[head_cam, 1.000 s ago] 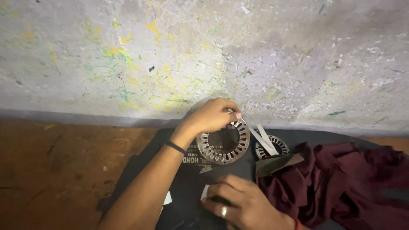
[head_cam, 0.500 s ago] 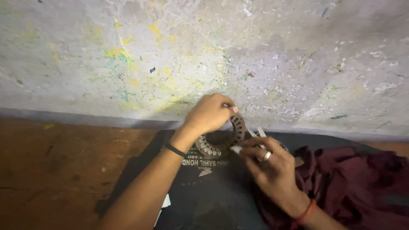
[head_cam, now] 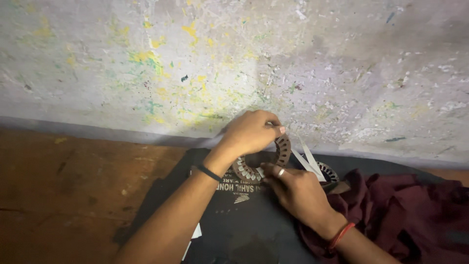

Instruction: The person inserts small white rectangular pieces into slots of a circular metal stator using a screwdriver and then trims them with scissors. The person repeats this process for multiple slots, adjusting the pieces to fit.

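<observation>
My left hand point(head_cam: 251, 132) grips the top of a round slotted metal ring point(head_cam: 282, 151), a rusty stator core with white strips in its slots, held tilted above a black cloth point(head_cam: 244, 215). My right hand point(head_cam: 298, 193) reaches in from below, its fingertips pinched at the ring's lower edge; what they pinch is hidden. Several white paper strips point(head_cam: 308, 159) stick out to the right of the ring. A dark band circles my left wrist, a red one my right wrist, and a ring sits on a right finger.
A second slotted metal ring point(head_cam: 327, 172) lies just right of the hands. A maroon cloth point(head_cam: 415, 215) is bunched at the right. A paint-spattered wall point(head_cam: 195, 63) rises close behind, and a brown floor point(head_cam: 63, 195) spreads to the left.
My right hand has come up from the near edge of the black cloth to the ring. My left hand has tilted the ring up on edge.
</observation>
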